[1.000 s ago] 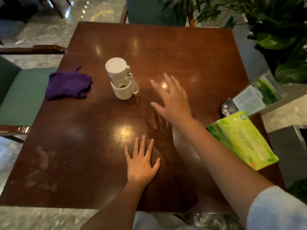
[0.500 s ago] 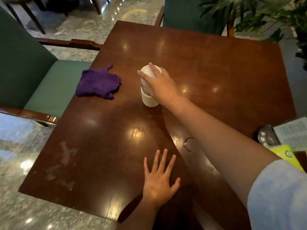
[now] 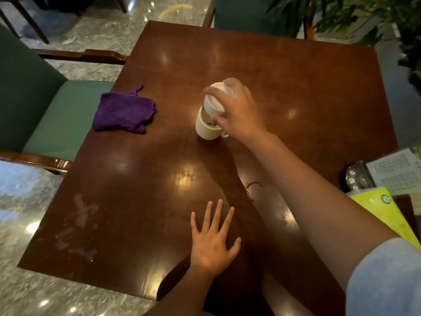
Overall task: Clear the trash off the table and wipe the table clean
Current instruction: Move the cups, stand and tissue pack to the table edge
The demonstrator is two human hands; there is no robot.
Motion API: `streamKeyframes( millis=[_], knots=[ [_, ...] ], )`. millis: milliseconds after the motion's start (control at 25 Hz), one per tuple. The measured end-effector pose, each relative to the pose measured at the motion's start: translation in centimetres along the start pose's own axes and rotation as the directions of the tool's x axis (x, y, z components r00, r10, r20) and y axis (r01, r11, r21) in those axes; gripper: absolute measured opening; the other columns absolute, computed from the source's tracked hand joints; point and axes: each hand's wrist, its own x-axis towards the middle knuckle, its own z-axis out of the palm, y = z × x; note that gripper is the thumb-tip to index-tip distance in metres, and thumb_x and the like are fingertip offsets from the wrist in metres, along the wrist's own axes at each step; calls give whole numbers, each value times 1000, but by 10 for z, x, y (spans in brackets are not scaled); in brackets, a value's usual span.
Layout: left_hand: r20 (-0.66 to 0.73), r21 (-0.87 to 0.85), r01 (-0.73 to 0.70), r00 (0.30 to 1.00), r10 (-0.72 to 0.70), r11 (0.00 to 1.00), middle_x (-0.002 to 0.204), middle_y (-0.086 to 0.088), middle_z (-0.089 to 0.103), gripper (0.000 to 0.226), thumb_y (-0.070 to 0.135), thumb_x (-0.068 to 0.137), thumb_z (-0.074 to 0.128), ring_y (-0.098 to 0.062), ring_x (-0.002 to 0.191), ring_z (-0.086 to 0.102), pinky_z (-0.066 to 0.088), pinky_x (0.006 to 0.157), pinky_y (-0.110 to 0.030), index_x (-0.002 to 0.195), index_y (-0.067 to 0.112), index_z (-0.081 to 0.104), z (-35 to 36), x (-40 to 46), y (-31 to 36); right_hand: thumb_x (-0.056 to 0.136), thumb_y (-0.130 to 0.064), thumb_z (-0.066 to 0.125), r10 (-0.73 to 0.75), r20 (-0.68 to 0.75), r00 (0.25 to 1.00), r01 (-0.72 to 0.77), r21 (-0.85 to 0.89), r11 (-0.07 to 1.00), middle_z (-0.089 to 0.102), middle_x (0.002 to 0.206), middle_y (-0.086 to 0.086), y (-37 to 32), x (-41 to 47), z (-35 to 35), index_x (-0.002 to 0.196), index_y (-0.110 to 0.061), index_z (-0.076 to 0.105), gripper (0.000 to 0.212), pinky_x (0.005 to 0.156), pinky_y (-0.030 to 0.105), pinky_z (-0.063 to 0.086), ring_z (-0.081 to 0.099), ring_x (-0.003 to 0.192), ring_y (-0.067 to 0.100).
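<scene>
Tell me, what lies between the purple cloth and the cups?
Nothing: in the head view, only bare wooden table separates the purple cloth from the cups.

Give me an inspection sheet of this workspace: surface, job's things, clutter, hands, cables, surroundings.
Surface: dark wooden table, glossy; pale smears near its front left corner.
Job's things: white paper cup tilted into a ribbed cream mug at mid-table; purple cloth crumpled at the left edge.
Clutter: green tissue pack, dark wrapped packet and printed sheet at the right edge; thin ring-shaped mark or object on the top, cannot tell which.
Hands: right hand grips the paper cup; left hand flat on the table, fingers spread, empty.
Cables: nothing seen.
Surroundings: green cushioned chair on the left, another chair at the far side, potted plants, marble floor.
</scene>
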Motion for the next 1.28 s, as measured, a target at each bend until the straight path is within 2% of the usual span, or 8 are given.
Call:
streamKeyframes(
  millis=[200,400,560,760,880,1040,1160,1280],
  knots=[
    [-6,18,-6,1000,6,1000,155,-2,12,73,61,82,36,-24,142,0,5,105,-61,146,32,15,-1,-1,1,74,-13,72,208,-215,954,-216,-17,976,42,131,12,39,-50,-61,124,-31,53,56,88,29,35,39,117,31],
    [-18,50,-11,1000,12,999,155,-3,11,72,62,83,32,-24,142,-1,0,106,-59,146,32,14,-1,-1,1,76,-13,70,359,-236,903,-385,-74,920,42,132,13,80,-104,-101,126,-32,53,55,91,37,37,38,117,35],
    [-21,55,-2,1000,3,999,156,-2,10,72,62,83,31,-23,142,-2,0,107,-59,146,32,13,1,-2,1,77,-11,69,433,-217,875,-463,-114,879,41,134,15,105,-134,-96,127,-29,53,55,91,40,37,39,114,38],
    [-18,47,5,1000,-4,999,156,-1,8,72,62,83,30,-21,142,-5,-1,107,-58,146,33,10,1,-2,1,83,-16,63,448,-214,868,-494,-279,824,29,147,17,114,-165,-70,137,-31,39,60,89,55,41,32,125,42],
    [-33,39,-3,999,4,999,156,-1,8,72,62,83,31,-21,142,-5,-3,108,-57,146,34,10,1,-3,1,87,-29,56,457,-237,857,-515,-384,767,23,151,16,109,-166,-62,141,-30,27,61,101,63,24,17,138,37],
    [12,21,-1,1000,0,1000,156,1,-1,71,62,84,25,-19,141,-13,-7,109,-56,146,35,3,-2,-2,2,90,-39,48,491,-181,852,-519,-404,753,19,153,14,107,-165,-67,143,-30,22,59,103,68,11,10,140,34],
    [126,29,-10,992,6,1000,154,1,-18,70,63,84,13,-19,137,-26,-15,108,-55,143,36,-11,-13,-1,4,90,-38,50,470,-215,856,-516,-381,767,26,150,17,94,-164,-73,140,-25,32,54,103,69,7,13,139,35],
    [304,-3,-7,953,8,1000,152,3,-25,70,61,89,23,-19,136,-29,-13,108,-55,143,36,-14,-33,3,5,83,-25,60,342,-241,908,-406,-311,859,44,137,18,63,-164,-60,127,-17,50,46,102,66,17,30,132,37]
  ],
)
